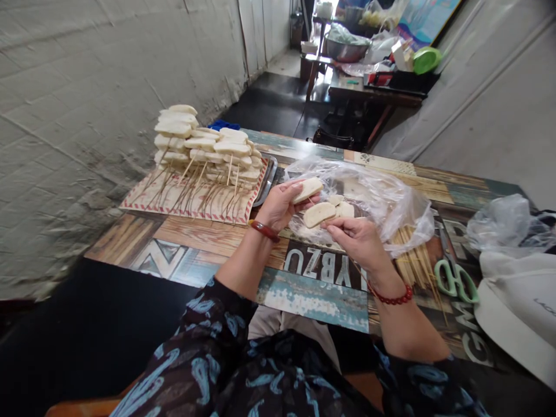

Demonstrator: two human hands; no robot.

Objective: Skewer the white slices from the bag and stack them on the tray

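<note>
My left hand holds a pale, flat, oval slice between thumb and fingers, raised above the table. A thin bamboo skewer is pinched in the fingers of my right hand; its front part points toward the slice, and I cannot tell whether it has entered it. Below the hands, more pale slices lie on a clear plastic bag. At the left, skewered slices are stacked on a paper sheet with a red-striped border, their sticks pointing toward me.
A bundle of bamboo skewers lies right of my right hand, beside green-handled scissors. A white cap and another plastic bag sit at the right edge. A metal tray shows beside the paper. Behind stands a cluttered table.
</note>
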